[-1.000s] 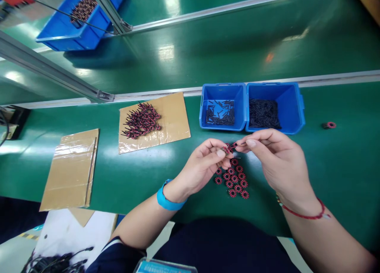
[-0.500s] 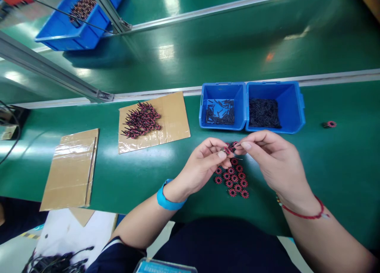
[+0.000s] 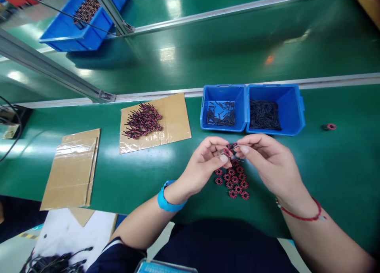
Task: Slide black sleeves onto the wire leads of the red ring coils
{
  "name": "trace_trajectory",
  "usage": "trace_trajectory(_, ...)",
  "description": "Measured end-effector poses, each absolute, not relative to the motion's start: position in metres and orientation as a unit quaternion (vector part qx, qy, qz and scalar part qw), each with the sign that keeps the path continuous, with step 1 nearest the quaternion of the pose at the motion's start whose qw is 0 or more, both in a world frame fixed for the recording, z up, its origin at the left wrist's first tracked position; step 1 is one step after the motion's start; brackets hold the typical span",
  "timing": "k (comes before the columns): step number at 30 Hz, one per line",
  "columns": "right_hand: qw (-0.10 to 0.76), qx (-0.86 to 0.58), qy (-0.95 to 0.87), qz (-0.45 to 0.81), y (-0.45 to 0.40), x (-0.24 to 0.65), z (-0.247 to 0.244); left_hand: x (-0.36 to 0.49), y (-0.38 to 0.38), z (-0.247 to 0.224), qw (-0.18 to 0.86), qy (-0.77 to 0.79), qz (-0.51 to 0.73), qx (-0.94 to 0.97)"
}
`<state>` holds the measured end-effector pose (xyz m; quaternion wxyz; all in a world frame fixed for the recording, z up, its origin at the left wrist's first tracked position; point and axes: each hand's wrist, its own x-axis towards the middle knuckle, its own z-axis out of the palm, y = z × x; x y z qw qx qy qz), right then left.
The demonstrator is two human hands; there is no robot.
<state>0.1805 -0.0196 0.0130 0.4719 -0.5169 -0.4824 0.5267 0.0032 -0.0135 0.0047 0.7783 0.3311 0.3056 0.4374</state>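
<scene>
My left hand (image 3: 206, 162) is closed, pinching a small red-and-black motor stator (image 3: 227, 152) between thumb and fingertips. From the stator a fine bare wire sticks out to the right. Close beside it, the thumb and forefinger of my right hand (image 3: 267, 158) pinch a thin dark piece (image 3: 236, 147); whether it is a sleeve or a wire lead, I cannot tell. Below both hands, several more ring-shaped stators (image 3: 234, 179) lie loose on the green table, a few partly hidden by my fingers.
Behind my hands stand two blue bins (image 3: 224, 127) (image 3: 292, 128) holding short black tubes. Stators with black-sleeved leads (image 3: 142, 120) are piled on cardboard (image 3: 175, 122). A lone stator (image 3: 330, 126) lies right. More cardboard (image 3: 69, 170) is left; a blue crate (image 3: 71, 43) stands beyond the metal frame.
My right fingertips have shifted slightly, staying close to the stator. The stator's ring face is turned more toward me. The whole view has moved a little.
</scene>
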Motion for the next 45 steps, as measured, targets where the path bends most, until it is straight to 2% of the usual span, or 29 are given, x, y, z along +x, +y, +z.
trace_trajectory(11,0.448,-0.507,-0.494,0.546,-0.019,0.178,0.018,0.002,-0.015,0.002,0.761,0.307,0.438,0.368)
trace_trajectory(19,0.45,-0.528,-0.541,0.475,-0.022,0.178,0.018,0.003,-0.015,0.006,0.752,0.32,0.429,0.386)
trace_trajectory(22,0.451,-0.524,-0.6,0.403,-0.022,0.177,0.019,0.003,-0.015,0.005,0.75,0.332,0.421,0.387)
trace_trajectory(26,0.438,-0.51,-0.704,0.231,-0.02,0.175,0.019,0.001,-0.016,0.004,0.752,0.35,0.409,0.381)
trace_trajectory(31,0.317,-0.491,-0.811,0.008,-0.021,0.177,0.018,0.0,-0.015,0.009,0.761,0.362,0.404,0.357)
trace_trajectory(35,0.274,-0.47,-0.837,-0.054,-0.023,0.18,0.02,0.0,-0.011,0.014,0.779,0.357,0.415,0.306)
trace_trajectory(39,0.316,-0.453,-0.834,0.001,-0.022,0.179,0.023,-0.002,-0.01,0.014,0.779,0.35,0.425,0.3)
trace_trajectory(43,0.442,-0.522,-0.708,0.175,-0.023,0.177,0.026,-0.002,-0.013,0.013,0.746,0.355,0.432,0.361)
trace_trajectory(45,0.457,-0.553,-0.635,0.288,-0.023,0.177,0.027,-0.002,-0.014,0.013,0.724,0.359,0.44,0.392)
